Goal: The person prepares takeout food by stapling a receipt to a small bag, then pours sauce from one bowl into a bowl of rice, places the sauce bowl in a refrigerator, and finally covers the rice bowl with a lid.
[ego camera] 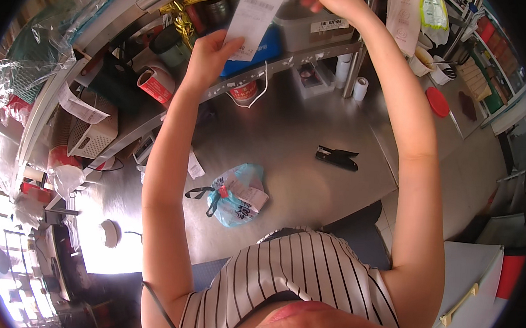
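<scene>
My left hand [211, 57] pinches the lower left edge of a long printed paper receipt [257, 15] between thumb and fingers. The strip slants up to the top edge of the picture, over the shelf. My right hand [331, 2] is raised just right of the receipt's upper end. The picture's edge cuts off part of it, so whether its fingers grip anything cannot be told. On the steel counter [293, 184] below sits a tied light-blue plastic bag [234, 207] with black handles and a paper slip [254, 196] on it. A black stapler [337, 158] lies farther right.
The shelf [316, 53] above the counter bears a lidded plastic tub [295, 29] and a blue container [266, 45]. A paper roll [360, 88] stands by the metal post [356, 70]. Another receipt [84, 108] hangs at the left near a perforated basket [93, 138]. A red lid [437, 102] lies right.
</scene>
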A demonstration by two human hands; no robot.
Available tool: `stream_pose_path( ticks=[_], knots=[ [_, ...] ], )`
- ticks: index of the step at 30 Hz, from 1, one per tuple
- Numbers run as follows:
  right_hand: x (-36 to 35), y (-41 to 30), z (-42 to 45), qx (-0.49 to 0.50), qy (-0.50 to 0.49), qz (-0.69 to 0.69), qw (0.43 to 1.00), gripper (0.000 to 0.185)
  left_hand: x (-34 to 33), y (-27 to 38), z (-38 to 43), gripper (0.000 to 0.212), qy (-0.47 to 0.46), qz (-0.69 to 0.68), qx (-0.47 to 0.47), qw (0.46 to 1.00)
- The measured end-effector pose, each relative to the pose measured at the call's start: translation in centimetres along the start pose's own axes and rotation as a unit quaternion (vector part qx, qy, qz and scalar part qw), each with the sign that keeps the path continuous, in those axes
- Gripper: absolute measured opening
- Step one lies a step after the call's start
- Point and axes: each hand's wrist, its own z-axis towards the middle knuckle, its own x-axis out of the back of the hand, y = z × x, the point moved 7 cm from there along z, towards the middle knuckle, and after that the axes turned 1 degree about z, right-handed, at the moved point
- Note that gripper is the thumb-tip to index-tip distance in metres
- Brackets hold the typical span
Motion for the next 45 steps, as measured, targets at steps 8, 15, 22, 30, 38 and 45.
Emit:
stream_pose_path(
  ticks=[8, 15, 22, 30, 38, 45],
  knots=[
    [-6.8, -9.1, -6.5, 0.478, -0.039, -0.161, 0.863, 0.016, -0.8, 0.4, 1.2, 0.024, -0.106, 0.191, -0.042, 0.975],
    [-9.3, -6.4, -4.0, 0.252, -0.257, -0.322, 0.876, 0.022, -1.1, 1.8, 1.9, 0.022, -0.148, 0.289, -0.021, 0.945],
    [-9.4, -5.1, -3.1, 0.274, -0.274, -0.271, 0.882, 0.02, -1.1, 1.3, 2.5, 0.025, -0.132, 0.225, -0.062, 0.963],
    [-9.2, -3.7, -3.2, 0.321, -0.227, -0.191, 0.899, 0.017, -2.0, 1.3, 1.8, 0.021, -0.097, 0.214, -0.072, 0.969],
    [-8.0, -1.6, -1.7, 0.323, -0.174, -0.111, 0.924, 0.023, -1.6, 2.9, 1.7, 0.019, -0.003, 0.227, -0.132, 0.965],
    [-6.5, -0.1, -1.6, 0.126, -0.33, 0.001, 0.936, 0.036, -1.0, 2.3, 1.7, 0.018, -0.016, 0.215, -0.115, 0.97]
  ],
)
